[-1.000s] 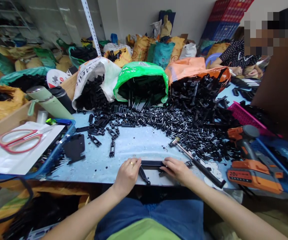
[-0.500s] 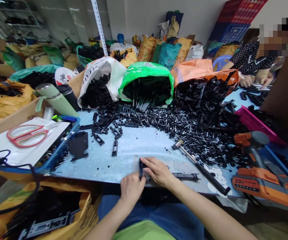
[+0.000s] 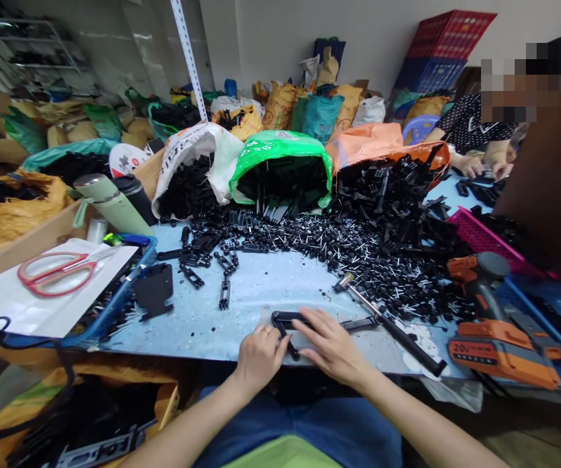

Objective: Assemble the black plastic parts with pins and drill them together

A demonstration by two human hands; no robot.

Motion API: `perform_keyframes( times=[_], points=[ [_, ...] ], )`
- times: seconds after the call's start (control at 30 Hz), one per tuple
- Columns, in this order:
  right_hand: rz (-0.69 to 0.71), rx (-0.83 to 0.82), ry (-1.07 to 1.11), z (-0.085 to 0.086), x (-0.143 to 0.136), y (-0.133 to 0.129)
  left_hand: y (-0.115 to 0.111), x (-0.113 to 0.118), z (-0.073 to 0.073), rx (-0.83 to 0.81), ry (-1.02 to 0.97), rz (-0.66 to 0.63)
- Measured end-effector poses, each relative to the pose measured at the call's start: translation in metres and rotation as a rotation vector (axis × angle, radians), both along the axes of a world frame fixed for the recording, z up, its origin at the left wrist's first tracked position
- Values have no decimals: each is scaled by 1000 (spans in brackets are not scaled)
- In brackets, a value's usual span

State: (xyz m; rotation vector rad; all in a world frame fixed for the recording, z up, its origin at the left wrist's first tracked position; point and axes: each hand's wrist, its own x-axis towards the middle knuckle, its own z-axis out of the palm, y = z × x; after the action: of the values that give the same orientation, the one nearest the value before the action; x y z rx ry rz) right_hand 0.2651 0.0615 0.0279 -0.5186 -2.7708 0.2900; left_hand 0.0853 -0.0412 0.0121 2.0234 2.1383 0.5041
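Low in the middle of the frame, a bent black bar (image 3: 287,316) lies by the near edge of the blue table (image 3: 253,276), left of the hammer (image 3: 391,324). The left hand (image 3: 259,356) curls at its short leg (image 3: 293,351), thumb close by, but I cannot tell if it pinches. The right hand (image 3: 331,348) has fingers spread over the bar. It looks light, stiff and a bit slippery, so its flat sides are probably best to hold
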Motion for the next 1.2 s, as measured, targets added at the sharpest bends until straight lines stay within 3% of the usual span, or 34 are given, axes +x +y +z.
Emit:
perform_keyframes(
  times=[0.1, 0.17, 0.27, 0.33, 0.43, 0.53, 0.6, 0.67, 0.77, 0.87, 0.93, 1.0, 1.1, 1.2],
  points=[
    [-215, 109, -16, -11, 47, 19, 17, -1, 3, 190, 102, -290],
    [-278, 126, -87, -20, 64, 32, 37, 1, 3, 153, 149, -450],
    [-242, 99, -128, -22, 66, 42, 60, 2, 3, 56, 185, -485],
    [-202, 60, -103, -13, 58, 39, 64, -2, 4, 59, 178, -461],
    [-25, -84, -60, 18, 46, 26, 48, -7, 18, 169, 35, -455],
    [218, -397, 91, 49, 33, 4, 20, 0, 46, 307, -355, -517],
    [284, -614, 278, 55, 17, -13, 5, 14, 65, 363, -615, -507],
    [136, -708, 552, 45, -7, -27, -1, 28, 75, 462, -785, -396],
    [-247, -650, 904, 12, -50, -28, 6, 37, 65, 633, -827, -218],
    [-298, -553, 874, -12, -87, 14, 30, 18, 36, 680, -574, -210],
    [-301, -442, 696, -12, -106, 67, 55, -3, 15, 584, -314, -161],
    [-519, -365, 484, -2, -122, 131, 85, -23, -1, 390, -74, -89],
    [-649, -367, 405, 14, -148, 222, 130, -45, -9, 150, 125, 55],
    [-749, -406, 343, 17, -174, 282, 165, -73, 0, 163, 175, 204]
  ],
)
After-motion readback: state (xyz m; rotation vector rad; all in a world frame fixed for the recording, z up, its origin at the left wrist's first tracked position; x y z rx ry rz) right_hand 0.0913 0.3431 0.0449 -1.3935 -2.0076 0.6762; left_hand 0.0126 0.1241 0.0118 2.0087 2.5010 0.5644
